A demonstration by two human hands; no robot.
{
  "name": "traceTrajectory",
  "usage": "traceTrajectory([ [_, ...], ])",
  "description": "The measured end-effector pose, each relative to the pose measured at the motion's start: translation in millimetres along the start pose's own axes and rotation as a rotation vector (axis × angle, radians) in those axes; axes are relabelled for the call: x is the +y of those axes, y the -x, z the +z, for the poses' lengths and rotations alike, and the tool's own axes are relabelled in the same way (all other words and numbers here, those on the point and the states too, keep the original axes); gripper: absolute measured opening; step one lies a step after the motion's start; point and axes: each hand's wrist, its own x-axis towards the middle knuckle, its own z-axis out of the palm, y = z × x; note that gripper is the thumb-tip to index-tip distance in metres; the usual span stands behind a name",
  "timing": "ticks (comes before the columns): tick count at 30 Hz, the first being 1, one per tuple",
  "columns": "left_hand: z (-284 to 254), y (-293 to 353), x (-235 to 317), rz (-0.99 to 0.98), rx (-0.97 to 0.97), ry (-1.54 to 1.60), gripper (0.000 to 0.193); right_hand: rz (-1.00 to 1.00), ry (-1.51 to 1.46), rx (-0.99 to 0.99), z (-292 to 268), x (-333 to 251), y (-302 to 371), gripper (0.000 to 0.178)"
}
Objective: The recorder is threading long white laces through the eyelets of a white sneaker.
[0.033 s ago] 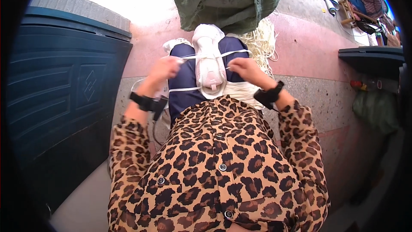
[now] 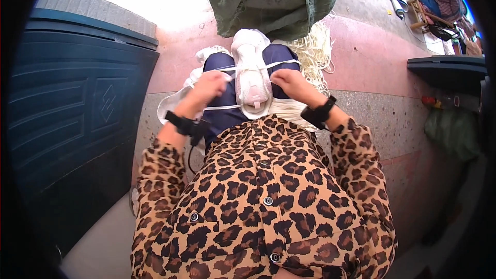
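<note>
A white shoe [image 2: 251,77] lies sole-up on my lap between my knees, which are in dark blue trousers. Thin white cords [image 2: 281,64] run across the shoe from side to side. My left hand [image 2: 206,89] is closed on the cords at the shoe's left. At the shoe's right, my right hand [image 2: 292,83] pinches a cord. Both wrists wear black bands. My leopard-print shirt fills the lower middle of the view.
A bundle of cream cords [image 2: 312,54] lies on the pink floor beyond my right knee. A green sack [image 2: 274,0] sits just past the shoe. A large dark blue container [image 2: 72,103] stands close on my left. A dark ledge [image 2: 447,67] and clutter are at the right.
</note>
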Motion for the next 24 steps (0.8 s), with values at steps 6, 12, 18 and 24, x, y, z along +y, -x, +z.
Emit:
traceTrajectory([
  [6, 42.6, -13.1, -8.2, 0.140, 0.264, -0.379, 0.021, -0.093, 0.199, 0.264, 24.7, 20.3, -31.6, 0.015],
  [12, 37.9, -13.4, -15.7, 0.141, 0.406, -0.535, 0.023, -0.111, 0.403, 0.229, 28.9, 18.4, -37.0, 0.012],
  [18, 40.0, -26.1, -27.1, 0.127, 0.487, -0.589, 0.023, -0.240, 0.707, 0.126, 23.9, 5.3, -39.5, 0.007],
  [24, 41.7, -30.7, -21.8, 0.204, 0.470, -0.882, 0.021, -0.169, 0.633, 0.226, 26.7, 3.6, -35.3, 0.006],
])
